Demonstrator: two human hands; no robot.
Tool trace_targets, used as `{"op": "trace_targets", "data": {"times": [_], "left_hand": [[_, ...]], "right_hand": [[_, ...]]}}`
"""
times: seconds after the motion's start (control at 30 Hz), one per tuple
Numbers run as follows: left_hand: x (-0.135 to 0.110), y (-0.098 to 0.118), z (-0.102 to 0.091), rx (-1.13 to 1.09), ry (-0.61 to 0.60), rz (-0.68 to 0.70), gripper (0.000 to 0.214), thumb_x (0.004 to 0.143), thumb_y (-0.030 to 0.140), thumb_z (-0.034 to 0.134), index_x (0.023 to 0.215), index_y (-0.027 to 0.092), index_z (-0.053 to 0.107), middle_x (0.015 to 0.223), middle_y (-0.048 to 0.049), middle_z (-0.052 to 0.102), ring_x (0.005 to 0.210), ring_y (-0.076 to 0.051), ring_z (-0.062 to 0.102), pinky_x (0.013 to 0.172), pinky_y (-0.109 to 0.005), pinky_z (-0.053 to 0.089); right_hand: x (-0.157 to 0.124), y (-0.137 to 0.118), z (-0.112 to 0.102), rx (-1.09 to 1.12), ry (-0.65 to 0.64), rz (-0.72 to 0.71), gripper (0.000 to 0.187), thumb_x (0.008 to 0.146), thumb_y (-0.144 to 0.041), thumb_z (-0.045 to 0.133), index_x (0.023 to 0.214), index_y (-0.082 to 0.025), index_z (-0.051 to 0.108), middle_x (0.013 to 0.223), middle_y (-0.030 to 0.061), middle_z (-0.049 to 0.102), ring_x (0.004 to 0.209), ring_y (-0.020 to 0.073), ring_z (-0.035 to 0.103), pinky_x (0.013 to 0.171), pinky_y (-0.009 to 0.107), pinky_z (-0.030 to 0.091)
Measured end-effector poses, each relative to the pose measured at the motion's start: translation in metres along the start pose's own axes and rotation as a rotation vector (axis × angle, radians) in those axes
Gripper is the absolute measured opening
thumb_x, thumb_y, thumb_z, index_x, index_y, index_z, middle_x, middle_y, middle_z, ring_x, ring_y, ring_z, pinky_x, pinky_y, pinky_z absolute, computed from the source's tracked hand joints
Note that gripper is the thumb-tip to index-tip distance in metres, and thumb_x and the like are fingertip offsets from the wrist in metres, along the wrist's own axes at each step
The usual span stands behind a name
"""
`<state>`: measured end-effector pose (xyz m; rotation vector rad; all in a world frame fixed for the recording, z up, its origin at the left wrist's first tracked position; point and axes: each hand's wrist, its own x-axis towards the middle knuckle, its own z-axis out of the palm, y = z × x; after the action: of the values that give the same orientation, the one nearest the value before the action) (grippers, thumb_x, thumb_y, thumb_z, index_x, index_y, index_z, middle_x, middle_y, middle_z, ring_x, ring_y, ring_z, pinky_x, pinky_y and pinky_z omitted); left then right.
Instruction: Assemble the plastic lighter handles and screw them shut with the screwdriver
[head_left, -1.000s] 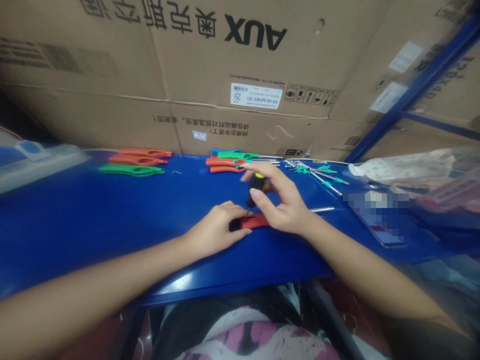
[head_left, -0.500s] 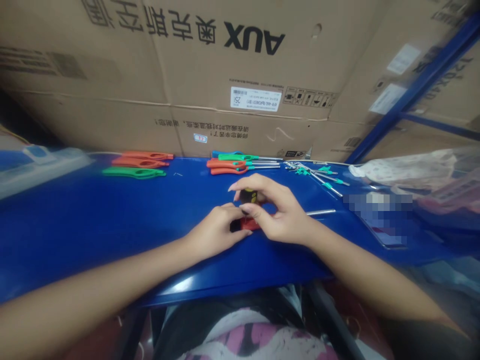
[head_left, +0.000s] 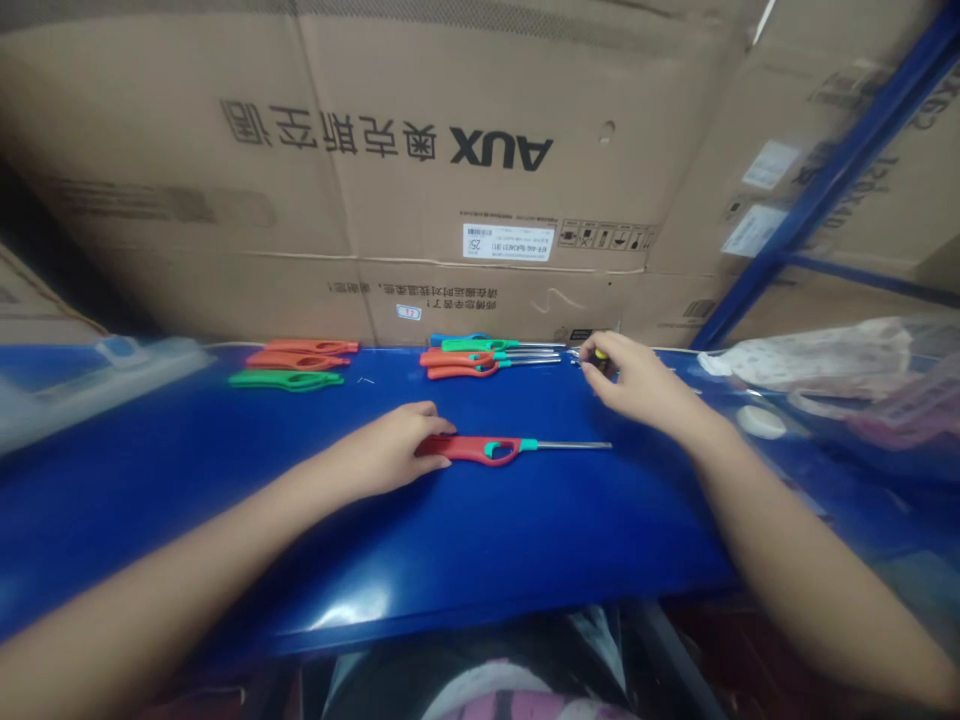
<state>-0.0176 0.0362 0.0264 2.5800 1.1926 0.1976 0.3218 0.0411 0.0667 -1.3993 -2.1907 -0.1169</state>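
My left hand (head_left: 405, 448) grips the handle end of a red long-nosed lighter (head_left: 472, 449), which lies on the blue table with its metal tube pointing right. A teal trigger shows inside its finger loop. Farther back on the right, my right hand (head_left: 637, 378) is closed on a screwdriver (head_left: 601, 362) with a black and yellow handle; its shaft is not clearly visible. Beside that hand lies a row of lighters with metal tubes (head_left: 469, 358), orange, green and blue. The loose metal tubes behind the right hand are mostly hidden.
Orange and green lighter handles without tubes (head_left: 289, 379) lie at the back left. A large cardboard box (head_left: 390, 200) stands behind the table (head_left: 480, 540). Plastic bags (head_left: 817, 350) and a white round object (head_left: 760, 422) are on the right.
My right hand has moved away from the red lighter, back and to the right, with the screwdriver. The left hand has shifted slightly left, and the lighter is now in plain sight.
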Motion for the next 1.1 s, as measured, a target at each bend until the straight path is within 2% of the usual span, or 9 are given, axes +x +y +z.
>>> {"op": "trace_targets", "data": {"times": [0.1,0.2,0.27,0.37,0.47,0.6,0.73,0.93,1.1], "left_hand": [[0.008,-0.005,-0.006,-0.005,0.007,0.037,0.031,0.092,0.035,0.059,0.115,0.019,0.073,0.109,-0.0093,0.067,0.095,-0.023,0.067,0.085,-0.034,0.053],[0.025,-0.021,-0.021,0.006,0.061,0.066,0.031,0.09,0.037,0.06,0.111,0.019,0.075,0.107,-0.0095,0.067,0.099,-0.025,0.066,0.09,-0.035,0.051],[0.04,-0.035,-0.032,0.018,0.107,0.042,0.034,0.089,0.042,0.06,0.109,0.019,0.075,0.103,-0.0091,0.068,0.097,-0.025,0.066,0.088,-0.034,0.051],[0.066,-0.055,-0.044,0.071,0.236,-0.025,0.037,0.089,0.045,0.057,0.104,0.018,0.077,0.094,-0.0087,0.067,0.086,-0.023,0.066,0.08,-0.032,0.051],[0.094,-0.066,-0.048,0.085,0.256,-0.03,0.036,0.091,0.044,0.055,0.1,0.018,0.077,0.088,-0.0079,0.07,0.086,-0.023,0.064,0.078,-0.031,0.049],[0.123,-0.072,-0.041,0.1,0.267,-0.034,0.029,0.085,0.037,0.061,0.098,0.018,0.078,0.086,-0.0072,0.072,0.085,-0.022,0.064,0.077,-0.03,0.048],[0.139,-0.076,-0.032,0.117,0.333,-0.092,0.034,0.079,0.038,0.066,0.103,0.016,0.078,0.094,-0.0091,0.071,0.086,-0.024,0.066,0.08,-0.032,0.051],[0.144,-0.081,-0.031,0.125,0.395,-0.128,0.031,0.078,0.033,0.066,0.104,0.018,0.077,0.098,-0.0087,0.073,0.095,-0.025,0.066,0.086,-0.035,0.052],[0.14,-0.077,-0.029,0.136,0.427,-0.11,0.031,0.081,0.028,0.063,0.106,0.016,0.076,0.102,-0.01,0.074,0.103,-0.027,0.064,0.095,-0.038,0.051]], "right_hand": [[-0.006,0.013,0.007,-0.063,-0.17,0.063,0.021,0.101,-0.03,0.039,0.091,-0.02,0.055,0.102,0.0094,0.061,0.095,0.0228,0.061,0.088,0.036,0.046],[-0.01,0.024,0.015,-0.132,-0.33,0.154,0.021,0.098,-0.017,0.035,0.104,-0.019,0.055,0.118,0.0127,0.056,0.108,0.0222,0.059,0.098,0.034,0.044],[-0.013,0.03,0.02,-0.153,-0.407,0.206,0.026,0.093,-0.012,0.039,0.113,-0.018,0.055,0.122,0.0141,0.053,0.104,0.0221,0.061,0.093,0.033,0.046],[-0.017,0.037,0.025,-0.183,-0.521,0.273,0.032,0.085,-0.011,0.048,0.115,-0.017,0.057,0.118,0.014,0.055,0.086,0.0214,0.064,0.078,0.033,0.049],[-0.019,0.04,0.027,-0.223,-0.594,0.319,0.035,0.081,-0.01,0.051,0.115,-0.018,0.059,0.114,0.0129,0.058,0.084,0.0229,0.064,0.072,0.033,0.047],[-0.018,0.047,0.026,-0.264,-0.596,0.353,0.042,0.082,-0.009,0.049,0.122,-0.019,0.058,0.121,0.0136,0.06,0.099,0.027,0.065,0.079,0.035,0.048],[-0.015,0.056,0.03,-0.276,-0.545,0.343,0.046,0.088,-0.01,0.046,0.132,-0.017,0.058,0.133,0.0162,0.058,0.116,0.0291,0.061,0.094,0.037,0.047],[-0.01,0.063,0.044,-0.286,-0.466,0.306,0.048,0.094,-0.015,0.045,0.139,-0.014,0.058,0.136,0.0187,0.057,0.127,0.0308,0.055,0.105,0.039,0.043],[-0.009,0.063,0.048,-0.281,-0.43,0.275,0.047,0.094,-0.018,0.048,0.139,-0.014,0.06,0.133,0.0174,0.06,0.125,0.0294,0.056,0.109,0.038,0.042]]}}
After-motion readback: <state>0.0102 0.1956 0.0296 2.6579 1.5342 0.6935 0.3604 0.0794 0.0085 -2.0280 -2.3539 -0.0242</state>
